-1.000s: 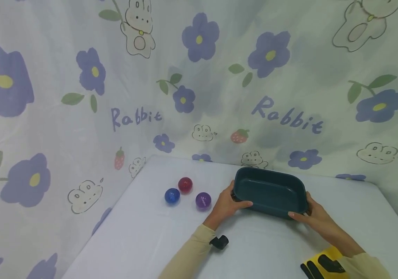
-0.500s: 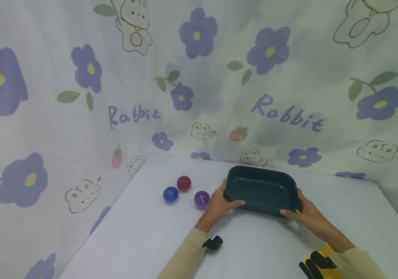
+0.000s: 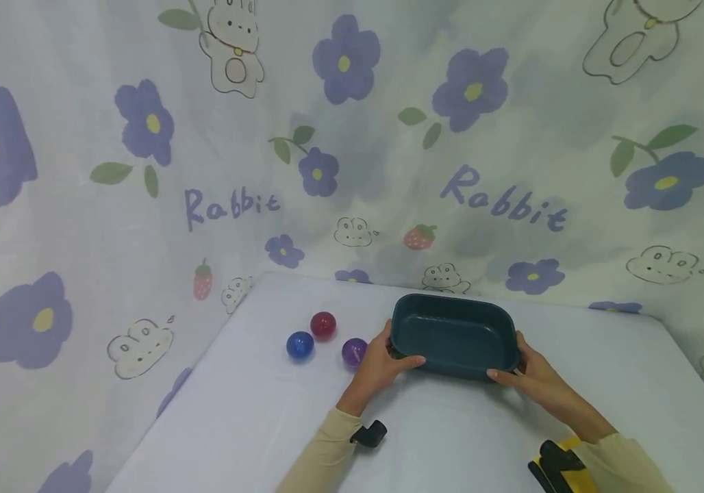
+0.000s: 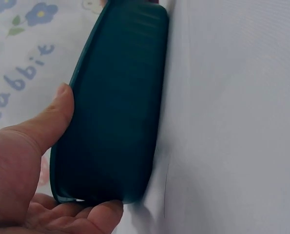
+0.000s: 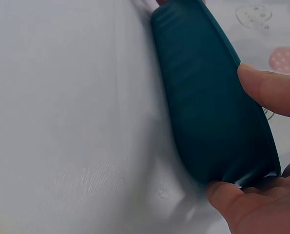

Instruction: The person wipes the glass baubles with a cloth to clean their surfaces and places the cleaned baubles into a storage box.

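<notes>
A dark teal rectangular baking dish [image 3: 453, 335] is held between my two hands, one at each short end. My left hand [image 3: 378, 364] grips its left end, with the thumb on the front rim and the fingers under the end handle, as the left wrist view shows. At the right end my right hand [image 3: 539, 380] holds it the same way, thumb [image 5: 269, 90] on the rim. The inside of the dish is bare. Whether its base touches the table cannot be told. Just left of my left hand lies a purple ball [image 3: 353, 351], partly covered by that hand.
Beyond the purple ball lie a red ball [image 3: 323, 326] and a blue ball [image 3: 299, 346]. A yellow and black object [image 3: 564, 467] sits by my right forearm, partly hidden. The white table [image 3: 253, 418] backs onto a patterned cloth [image 3: 383, 157].
Both hands have carried the dish left, closer to the balls. My left hand now overlaps the purple ball's edge. The balls stay in place while the head view shifts slightly.
</notes>
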Tool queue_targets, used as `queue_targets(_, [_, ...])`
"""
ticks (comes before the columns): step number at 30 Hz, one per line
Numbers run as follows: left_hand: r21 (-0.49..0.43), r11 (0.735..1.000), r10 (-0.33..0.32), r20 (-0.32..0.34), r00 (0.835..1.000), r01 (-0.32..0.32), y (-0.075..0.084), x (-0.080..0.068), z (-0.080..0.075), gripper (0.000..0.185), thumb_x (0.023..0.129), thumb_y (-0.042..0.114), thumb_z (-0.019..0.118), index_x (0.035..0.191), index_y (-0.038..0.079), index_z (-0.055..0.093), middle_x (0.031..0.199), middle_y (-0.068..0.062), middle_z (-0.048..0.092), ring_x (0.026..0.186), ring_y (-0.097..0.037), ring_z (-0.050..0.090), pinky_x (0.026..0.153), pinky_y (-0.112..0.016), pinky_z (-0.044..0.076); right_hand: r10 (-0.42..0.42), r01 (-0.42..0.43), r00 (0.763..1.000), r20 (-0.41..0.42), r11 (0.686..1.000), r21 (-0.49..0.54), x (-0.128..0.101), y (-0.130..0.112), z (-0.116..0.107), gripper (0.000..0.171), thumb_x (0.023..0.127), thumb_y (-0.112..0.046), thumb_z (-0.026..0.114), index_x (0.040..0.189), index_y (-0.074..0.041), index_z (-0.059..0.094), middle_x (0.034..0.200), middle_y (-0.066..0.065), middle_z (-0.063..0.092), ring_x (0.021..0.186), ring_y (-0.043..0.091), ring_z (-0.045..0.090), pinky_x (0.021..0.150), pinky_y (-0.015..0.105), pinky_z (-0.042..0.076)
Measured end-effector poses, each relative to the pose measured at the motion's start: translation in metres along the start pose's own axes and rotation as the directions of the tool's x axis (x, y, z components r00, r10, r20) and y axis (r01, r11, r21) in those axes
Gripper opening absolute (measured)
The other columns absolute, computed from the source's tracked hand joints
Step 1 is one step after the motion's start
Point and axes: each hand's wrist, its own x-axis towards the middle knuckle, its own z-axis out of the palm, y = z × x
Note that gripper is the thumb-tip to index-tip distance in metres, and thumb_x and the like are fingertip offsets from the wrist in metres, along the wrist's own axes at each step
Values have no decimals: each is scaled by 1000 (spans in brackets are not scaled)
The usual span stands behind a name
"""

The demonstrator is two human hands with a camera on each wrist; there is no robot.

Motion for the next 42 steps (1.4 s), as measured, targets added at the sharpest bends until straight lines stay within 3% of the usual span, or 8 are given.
queue_targets(14, [12, 1000, -10, -6, 1000, 10, 1, -2, -7, 113, 83, 38, 88, 163, -1, 18, 168, -17, 33, 154, -31, 38, 125, -49, 35, -26, 26, 1000, 6, 999, -23, 3, -8, 3, 122, 95, -31, 75, 157, 6, -24, 166, 34, -19, 153, 61, 2, 123, 70, 16])
queue_targets(21, [12, 1000, 12, -7, 1000, -12, 1, 1, -5, 110, 83, 36, 88, 163, 0, 21, 165, -17, 38, 151, -31, 43, 123, -48, 38, -8, 8, 1000, 2, 997, -78, 5, -3, -2, 120, 97, -35, 72, 158, 4, -23, 167, 34, -17, 152, 61, 7, 122, 71, 21])
queue_targets(27, [15, 1000, 9, -13, 1000, -9, 2, 2, 0, 112, 82, 36, 89, 163, -2, 21, 167, -17, 36, 154, -30, 38, 124, -48, 35, -10, 8, 1000, -9, 981, -192, -2, -4, -10, 121, 96, -44, 72, 159, 8, -18, 166, 39, -7, 149, 62, 19, 118, 67, 33])
queue_targets(34, [26, 1000, 14, -27, 1000, -13, 5, 3, 0, 113, 82, 36, 89, 162, -3, 19, 168, -18, 33, 155, -29, 36, 125, -47, 34, -163, 99, 976, -144, 921, -376, -31, -13, -30, 97, 98, -37, 70, 159, 13, 14, 156, 43, 32, 138, 64, 40, 107, 64, 42])
queue_targets(38, [33, 999, 24, -39, 999, -22, 7, 3, -5, 112, 83, 36, 88, 162, -3, 20, 167, -19, 35, 155, -29, 36, 125, -47, 34, -192, 68, 950, -245, 897, -437, -54, -14, -48, 90, 100, -39, 68, 160, 8, 21, 152, 40, 41, 134, 60, 46, 101, 55, 47])
queue_targets(40, [41, 999, 26, -43, 999, -25, 7, 4, -7, 112, 83, 36, 88, 163, -3, 20, 167, -18, 35, 155, -29, 36, 125, -47, 34, -180, 34, 939, -292, 896, -443, -66, -11, -58, 89, 101, -41, 67, 161, 5, 20, 152, 39, 42, 134, 59, 46, 99, 50, 48])
queue_targets(41, [45, 999, 25, -45, 999, -23, 7, 5, -8, 113, 83, 37, 88, 162, -4, 20, 167, -19, 34, 155, -30, 36, 125, -47, 34, -176, 18, 932, -316, 895, -445, -72, -7, -62, 89, 101, -42, 66, 161, 4, 20, 152, 39, 43, 132, 58, 47, 98, 41, 52])
queue_targets(42, [49, 999, 24, -46, 999, -22, 8, 5, -9, 113, 82, 37, 88, 162, -4, 19, 167, -19, 33, 155, -30, 35, 125, -47, 34, -167, -4, 925, -343, 895, -447, -78, -4, -66, 90, 101, -42, 66, 162, 4, 19, 151, 40, 42, 131, 59, 46, 96, 42, 53])
